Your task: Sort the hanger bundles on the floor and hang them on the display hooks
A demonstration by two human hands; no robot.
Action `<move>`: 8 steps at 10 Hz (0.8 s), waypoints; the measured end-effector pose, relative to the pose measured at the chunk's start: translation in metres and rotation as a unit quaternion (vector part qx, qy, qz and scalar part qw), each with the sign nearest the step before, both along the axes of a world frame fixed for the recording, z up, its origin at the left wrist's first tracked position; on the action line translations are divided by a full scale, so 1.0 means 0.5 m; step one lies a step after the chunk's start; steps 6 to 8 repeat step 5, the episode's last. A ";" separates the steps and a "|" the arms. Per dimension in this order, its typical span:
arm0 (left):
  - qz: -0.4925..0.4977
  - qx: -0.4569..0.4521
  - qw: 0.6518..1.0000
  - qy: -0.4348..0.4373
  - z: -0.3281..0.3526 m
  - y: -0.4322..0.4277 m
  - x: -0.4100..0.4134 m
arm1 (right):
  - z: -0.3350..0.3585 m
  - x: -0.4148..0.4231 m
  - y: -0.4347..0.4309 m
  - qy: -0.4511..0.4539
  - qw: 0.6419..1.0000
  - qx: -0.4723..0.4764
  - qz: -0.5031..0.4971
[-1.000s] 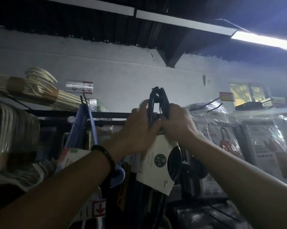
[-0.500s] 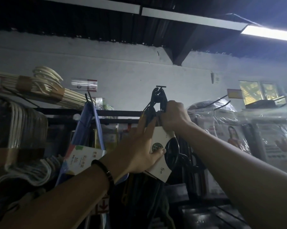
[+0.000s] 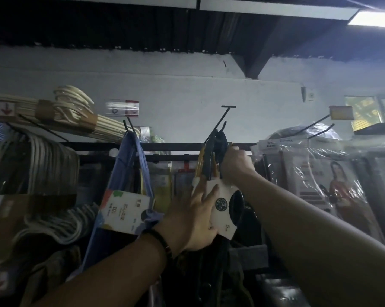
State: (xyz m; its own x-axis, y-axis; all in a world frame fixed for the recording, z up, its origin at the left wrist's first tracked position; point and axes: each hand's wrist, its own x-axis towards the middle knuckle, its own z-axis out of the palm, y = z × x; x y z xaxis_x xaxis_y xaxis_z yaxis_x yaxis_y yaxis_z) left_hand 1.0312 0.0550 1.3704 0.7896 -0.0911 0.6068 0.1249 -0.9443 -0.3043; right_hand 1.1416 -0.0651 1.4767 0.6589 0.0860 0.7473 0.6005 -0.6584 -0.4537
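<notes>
A bundle of black hangers with a white card sleeve hangs from a black display hook at the middle of the rack. My right hand grips the hanger necks just below the hook. My left hand lies flat with fingers spread against the card sleeve, steadying the bundle from the left. A yellow hanger shows behind the black ones.
A blue hanger bundle with a white label hangs on the neighbouring hook to the left. Cream hangers lie on top at the left, white ones hang below. Plastic-wrapped packs fill the right. A black rail runs across.
The bundle's hooks have come down from above the display hook onto it. My left hand slid down from the hanger necks to the card sleeve. My right hand stayed on the necks.
</notes>
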 end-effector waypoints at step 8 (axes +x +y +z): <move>-0.022 -0.204 0.978 0.022 -0.092 -0.065 -0.144 | -0.123 -0.065 -0.158 -0.087 0.983 -0.005 0.159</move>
